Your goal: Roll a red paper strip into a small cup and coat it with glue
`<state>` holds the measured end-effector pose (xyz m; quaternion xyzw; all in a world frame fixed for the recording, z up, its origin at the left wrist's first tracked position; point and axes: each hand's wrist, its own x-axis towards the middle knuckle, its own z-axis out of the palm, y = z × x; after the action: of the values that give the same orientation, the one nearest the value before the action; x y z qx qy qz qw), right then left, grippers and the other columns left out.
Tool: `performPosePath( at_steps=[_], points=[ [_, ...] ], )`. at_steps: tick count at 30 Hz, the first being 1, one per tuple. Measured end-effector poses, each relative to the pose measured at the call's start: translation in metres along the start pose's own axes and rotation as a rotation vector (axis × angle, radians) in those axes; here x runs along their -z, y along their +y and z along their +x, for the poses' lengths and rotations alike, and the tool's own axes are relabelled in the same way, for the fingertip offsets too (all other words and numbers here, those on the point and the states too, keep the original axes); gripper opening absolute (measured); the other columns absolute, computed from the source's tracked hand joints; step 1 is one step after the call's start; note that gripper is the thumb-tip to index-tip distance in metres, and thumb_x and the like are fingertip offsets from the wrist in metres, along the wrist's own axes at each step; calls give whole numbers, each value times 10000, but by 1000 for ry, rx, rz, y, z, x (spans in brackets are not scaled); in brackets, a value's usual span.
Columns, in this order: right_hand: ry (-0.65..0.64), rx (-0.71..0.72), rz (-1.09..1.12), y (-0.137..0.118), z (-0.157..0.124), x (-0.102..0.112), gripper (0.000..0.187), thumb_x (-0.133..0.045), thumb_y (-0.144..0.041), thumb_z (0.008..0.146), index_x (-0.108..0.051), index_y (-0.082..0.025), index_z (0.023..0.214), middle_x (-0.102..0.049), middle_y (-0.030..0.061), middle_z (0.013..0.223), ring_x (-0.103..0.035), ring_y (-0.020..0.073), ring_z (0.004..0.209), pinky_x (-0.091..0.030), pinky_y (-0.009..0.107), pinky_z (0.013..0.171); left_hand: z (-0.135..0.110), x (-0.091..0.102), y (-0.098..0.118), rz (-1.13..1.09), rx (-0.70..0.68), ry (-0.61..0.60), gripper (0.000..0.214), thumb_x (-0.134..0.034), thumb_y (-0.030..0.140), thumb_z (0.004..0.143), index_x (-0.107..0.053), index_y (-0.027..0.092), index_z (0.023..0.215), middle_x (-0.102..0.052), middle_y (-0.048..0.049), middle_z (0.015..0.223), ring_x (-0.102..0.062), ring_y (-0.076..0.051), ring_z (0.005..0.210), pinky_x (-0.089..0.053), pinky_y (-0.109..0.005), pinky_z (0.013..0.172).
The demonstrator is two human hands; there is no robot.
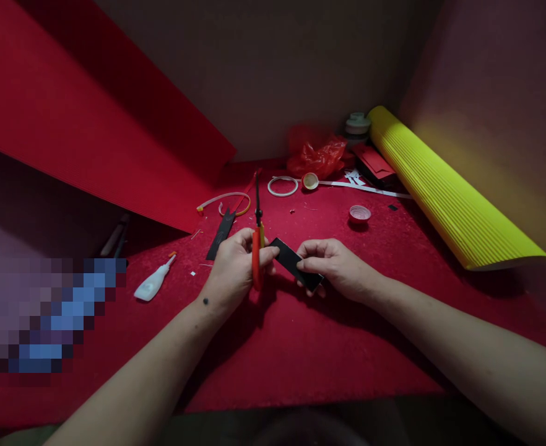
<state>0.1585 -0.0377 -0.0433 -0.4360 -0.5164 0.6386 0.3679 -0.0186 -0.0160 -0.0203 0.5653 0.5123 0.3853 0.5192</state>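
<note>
Scissors with orange and yellow handles (256, 260) hang from my left hand (236, 263), their dark blades pointing away from me. The fingers of that hand are closed, and its thumb also presses on the upper end of a small black rectangular piece (291, 263). My right hand (331, 263) pinches the piece's lower end between thumb and fingers, holding it tilted above the red cloth. A black strip with a notched end (221, 234) lies just beyond my left hand. Left of it rests a white glue bottle (153, 284) with an orange tip.
A large red sheet (115, 124) leans in from the left. Yellow corrugated card (449, 192) slants along the right. Toward the back are a red plastic bag (317, 155), a white ring of strip (283, 186) and a bottle cap (359, 214). The red cloth (310, 365) covers the table.
</note>
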Motion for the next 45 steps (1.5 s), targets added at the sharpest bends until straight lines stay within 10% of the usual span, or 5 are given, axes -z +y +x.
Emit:
performPosePath(
  at_steps=[15,45],
  points=[
    [-120,-12,251,8,2,-1,164,-589,-210,739,-464,-186,843,-707,34,682,-648,145,470,-503,219,401,-5,-6,-3,-48,-17,44,271,-729,223,659,-478,183,754,-564,67,526,-532,-88,438,-397,-172,408],
    [-54,13,69,3,-2,-8,142,-542,-302,826,-496,-171,795,-542,-51,568,-356,32,369,-233,148,330,0,-11,-14,19,-54,60,245,-690,178,641,-470,177,750,-517,68,561,-510,-78,469,-386,-190,451]
  ],
)
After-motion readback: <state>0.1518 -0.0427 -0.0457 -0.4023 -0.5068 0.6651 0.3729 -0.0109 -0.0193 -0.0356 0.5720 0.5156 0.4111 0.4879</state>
